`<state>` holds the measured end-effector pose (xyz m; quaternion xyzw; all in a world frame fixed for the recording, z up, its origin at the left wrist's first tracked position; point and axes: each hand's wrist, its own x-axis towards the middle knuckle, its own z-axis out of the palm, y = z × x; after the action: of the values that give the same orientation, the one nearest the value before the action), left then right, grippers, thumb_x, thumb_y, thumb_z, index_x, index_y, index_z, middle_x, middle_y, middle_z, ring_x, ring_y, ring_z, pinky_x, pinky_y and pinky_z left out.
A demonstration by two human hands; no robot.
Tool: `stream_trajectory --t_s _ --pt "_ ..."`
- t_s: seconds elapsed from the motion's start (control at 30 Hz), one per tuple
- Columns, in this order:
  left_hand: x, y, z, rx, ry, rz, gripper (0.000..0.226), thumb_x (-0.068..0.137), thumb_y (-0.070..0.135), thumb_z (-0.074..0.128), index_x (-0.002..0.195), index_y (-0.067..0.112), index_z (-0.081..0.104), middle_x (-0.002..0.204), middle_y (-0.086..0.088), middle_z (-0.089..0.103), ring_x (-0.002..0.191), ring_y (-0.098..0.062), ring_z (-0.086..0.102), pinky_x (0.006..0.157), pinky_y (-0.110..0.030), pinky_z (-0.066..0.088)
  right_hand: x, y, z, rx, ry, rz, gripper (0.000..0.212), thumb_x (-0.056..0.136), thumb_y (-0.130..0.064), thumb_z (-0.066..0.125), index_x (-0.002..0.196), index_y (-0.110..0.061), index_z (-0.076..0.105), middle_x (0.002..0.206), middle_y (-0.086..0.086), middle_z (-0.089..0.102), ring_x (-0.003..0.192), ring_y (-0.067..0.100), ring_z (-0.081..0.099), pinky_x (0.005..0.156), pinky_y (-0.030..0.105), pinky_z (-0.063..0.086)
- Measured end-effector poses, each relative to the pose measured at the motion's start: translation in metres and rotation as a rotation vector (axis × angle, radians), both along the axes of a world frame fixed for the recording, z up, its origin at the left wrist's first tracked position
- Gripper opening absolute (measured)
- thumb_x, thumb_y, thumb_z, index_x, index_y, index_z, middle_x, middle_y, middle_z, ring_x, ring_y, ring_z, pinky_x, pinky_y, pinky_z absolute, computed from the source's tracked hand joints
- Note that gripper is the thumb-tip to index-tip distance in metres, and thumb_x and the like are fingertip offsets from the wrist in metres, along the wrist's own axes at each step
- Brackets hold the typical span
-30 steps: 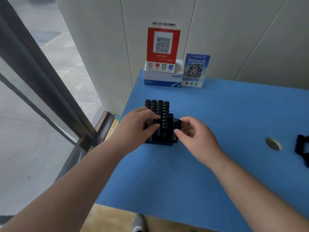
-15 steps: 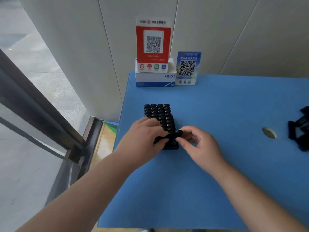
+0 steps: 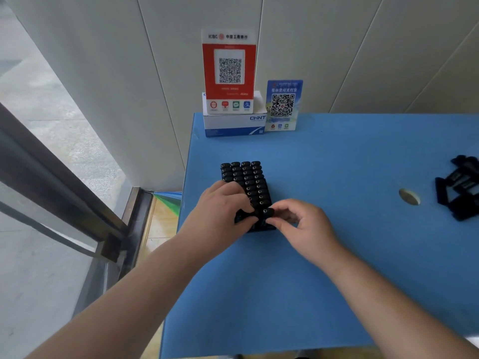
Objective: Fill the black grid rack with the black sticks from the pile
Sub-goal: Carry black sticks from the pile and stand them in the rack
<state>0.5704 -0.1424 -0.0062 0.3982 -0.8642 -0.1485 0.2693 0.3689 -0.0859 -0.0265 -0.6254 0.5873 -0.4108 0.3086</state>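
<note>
A person's two bare hands work at a black grid rack (image 3: 247, 187) standing near the left edge of a blue table (image 3: 324, 268), its slots crowded with upright black sticks (image 3: 245, 172) in tight rows of four. The left hand (image 3: 220, 213) covers the rack's near left portion, its fingers curled down over the stick tops; whether it grips any one of them cannot be told from this angle. The right hand (image 3: 305, 229) sits just beside the rack's near right corner, thumb and forefinger pinching a single black stick (image 3: 267, 212) whose round end faces up, level with the tops of the sticks already seated. Well apart, at the table's far right edge, lies a pile of black pieces (image 3: 460, 187), partly cut off by the frame, with a round hole (image 3: 409, 196) in the tabletop between it and the rack. Against the white panelled wall at the back stand a red QR-code sign (image 3: 229, 71) on a white and blue box (image 3: 234, 124) and, touching the box's right side, a smaller blue QR-code card (image 3: 283, 104). A glass door with a dark frame (image 3: 59, 182) borders the scene at left.
</note>
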Motion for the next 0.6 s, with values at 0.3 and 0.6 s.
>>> stream_trajectory --t_s 0.3,0.6 --pt "0.003 0.003 -0.002 0.025 -0.007 0.010 0.021 0.072 0.028 0.084 0.089 0.023 0.073 0.095 0.006 0.060 0.092 -0.021 0.052 0.083 -0.042 0.050 0.004 0.001 -0.004 0.034 0.147 -0.045 0.020 0.088 -0.014 0.075 0.094 -0.033 0.072 0.089 -0.018 0.072 0.084 0.005 0.069 0.081 0.030 0.056" --pt "-0.017 0.005 0.017 -0.044 0.012 0.051 0.028 0.081 0.040 0.075 0.102 0.024 0.069 0.095 0.009 0.056 0.095 -0.019 0.049 0.090 -0.030 0.041 -0.031 0.027 0.009 0.071 0.253 -0.178 0.028 0.085 -0.021 0.078 0.103 -0.035 0.063 0.096 -0.019 0.066 0.090 0.000 0.065 0.085 0.029 0.056"
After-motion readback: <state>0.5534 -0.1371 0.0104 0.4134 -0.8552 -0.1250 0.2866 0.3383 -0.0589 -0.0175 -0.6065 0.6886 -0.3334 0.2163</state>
